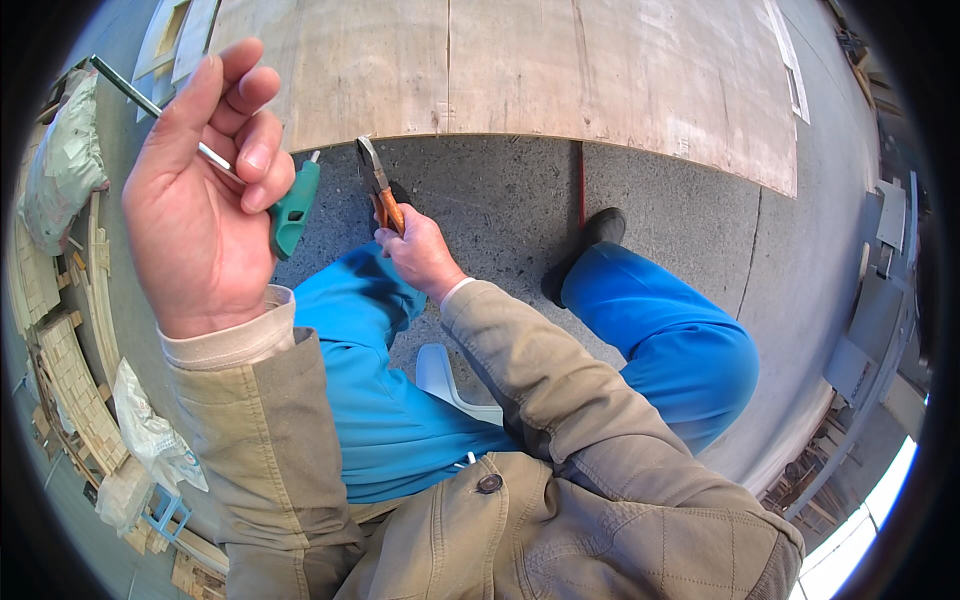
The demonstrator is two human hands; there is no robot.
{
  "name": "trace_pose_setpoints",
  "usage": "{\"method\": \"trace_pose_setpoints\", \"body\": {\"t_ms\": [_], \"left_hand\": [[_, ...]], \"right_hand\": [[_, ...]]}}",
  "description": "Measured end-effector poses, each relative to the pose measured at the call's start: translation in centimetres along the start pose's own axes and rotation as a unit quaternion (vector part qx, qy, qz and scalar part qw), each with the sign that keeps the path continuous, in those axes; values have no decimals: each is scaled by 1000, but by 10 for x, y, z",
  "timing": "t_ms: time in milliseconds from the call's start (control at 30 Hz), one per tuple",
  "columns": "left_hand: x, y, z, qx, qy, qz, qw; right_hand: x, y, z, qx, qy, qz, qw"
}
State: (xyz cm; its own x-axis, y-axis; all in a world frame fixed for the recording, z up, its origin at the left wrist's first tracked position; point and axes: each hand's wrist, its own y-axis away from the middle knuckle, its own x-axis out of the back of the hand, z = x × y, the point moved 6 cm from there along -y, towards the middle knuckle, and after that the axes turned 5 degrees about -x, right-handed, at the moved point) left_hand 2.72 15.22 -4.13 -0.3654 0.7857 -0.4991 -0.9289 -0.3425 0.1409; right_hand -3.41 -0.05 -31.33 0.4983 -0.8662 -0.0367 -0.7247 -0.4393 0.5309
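My left hand (205, 195) is raised at the left, palm toward me and fingers curled. A thin rod (125, 88), dark toward its outer end and pale at the other, passes between thumb and fingers. Against the same fingers sits a green plastic tool handle (291, 222) with cut-out openings and a small pale tip; its exact kind is unclear. Lower and to the right, my right hand (424, 253) is closed round the orange handles of a pair of pliers (373, 172). The pliers' jaws point up and away, close to the near edge of a large plywood board (560, 75).
The board spans the far side, above the speckled concrete floor (690, 215). A light blue plastic stool (437, 372) is partly visible between my legs. Wood pieces (85, 400) and pale sacks (68, 165) lie at left. Grey metal parts (858, 345) line the right.
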Motion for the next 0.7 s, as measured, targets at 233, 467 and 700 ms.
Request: {"method": "trace_pose_setpoints", "body": {"t_ms": [233, 467, 700], "left_hand": [[0, 0, -1, 3, 2, -4, 1000], [1, 0, -1, 5, 2, -4, 1000], [-1, 0, -3, 11, 11, -6, 1000]], "right_hand": [[5, 15, -20, 25, 174, 122, 977], [4, 14, -22, 13, 153, 87, 984], [8, 15, -24, -108, -75, -85, 988]]}}
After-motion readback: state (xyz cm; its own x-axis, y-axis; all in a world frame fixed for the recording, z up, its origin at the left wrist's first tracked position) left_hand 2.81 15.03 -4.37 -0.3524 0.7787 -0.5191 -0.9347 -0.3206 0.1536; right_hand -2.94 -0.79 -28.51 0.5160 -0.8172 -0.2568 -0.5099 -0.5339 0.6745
